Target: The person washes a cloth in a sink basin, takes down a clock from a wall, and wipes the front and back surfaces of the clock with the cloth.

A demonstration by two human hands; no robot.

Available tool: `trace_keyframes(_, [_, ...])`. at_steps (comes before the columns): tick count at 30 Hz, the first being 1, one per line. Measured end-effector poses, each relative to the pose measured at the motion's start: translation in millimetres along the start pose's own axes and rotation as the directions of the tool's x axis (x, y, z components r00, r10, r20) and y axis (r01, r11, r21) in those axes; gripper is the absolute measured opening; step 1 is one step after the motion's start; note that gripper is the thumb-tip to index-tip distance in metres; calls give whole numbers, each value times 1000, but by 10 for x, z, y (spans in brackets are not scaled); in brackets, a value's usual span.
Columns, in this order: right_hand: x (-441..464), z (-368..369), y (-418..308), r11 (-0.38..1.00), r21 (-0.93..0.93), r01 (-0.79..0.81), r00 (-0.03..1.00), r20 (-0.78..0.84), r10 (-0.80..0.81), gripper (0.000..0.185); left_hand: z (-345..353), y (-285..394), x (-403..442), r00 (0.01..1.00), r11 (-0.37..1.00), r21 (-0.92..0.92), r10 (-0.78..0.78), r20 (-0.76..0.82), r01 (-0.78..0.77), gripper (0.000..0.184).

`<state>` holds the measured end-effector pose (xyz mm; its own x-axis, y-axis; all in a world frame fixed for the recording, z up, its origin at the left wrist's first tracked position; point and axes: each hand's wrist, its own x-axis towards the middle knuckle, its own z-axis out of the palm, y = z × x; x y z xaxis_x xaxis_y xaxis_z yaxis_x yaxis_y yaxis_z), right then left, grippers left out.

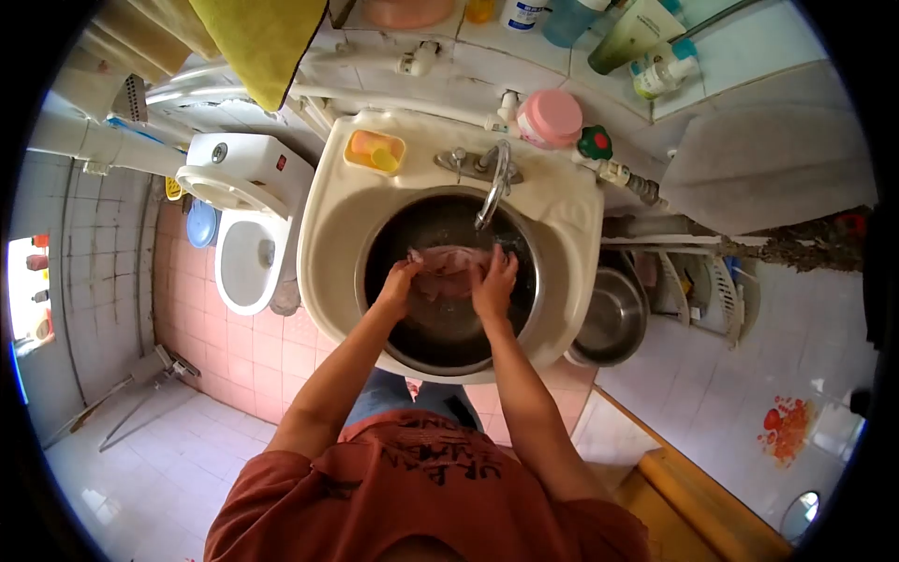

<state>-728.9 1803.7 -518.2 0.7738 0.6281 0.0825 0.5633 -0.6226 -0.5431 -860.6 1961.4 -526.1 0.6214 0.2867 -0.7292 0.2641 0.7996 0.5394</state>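
A wet, crumpled pink cloth [448,272] lies across the dark water in a round metal basin [360,281], which sits in the sink. My left hand [401,285] has its fingers closed on the cloth's left end. At the right end, my right hand [494,286] holds the cloth's edge between thumb and curved fingers. Above the basin hangs the spout of a chrome faucet [496,187], just beyond my right fingertips. Part of the cloth is folded or under water, so its full shape is hidden.
The cream sink [323,234] carries a soap dish [375,151] at its back left. A pink tub [551,119] stands behind its right corner. To the left is a toilet [248,262]; to the right, another metal basin [613,318]. Bottles line the shelf above.
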Motion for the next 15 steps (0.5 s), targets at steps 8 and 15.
trace_keyframes(8, [-17, 350, -106, 913, 54, -403, 897, 219, 383, 37, 126, -270, 235, 982, 991, 95, 107, -156, -93, 81])
trace_keyframes(15, [-141, -672, -1287, 936, 339, 99, 985, 98, -140, 38, 380, 60, 91, 957, 908, -332, -189, 219, 255, 41])
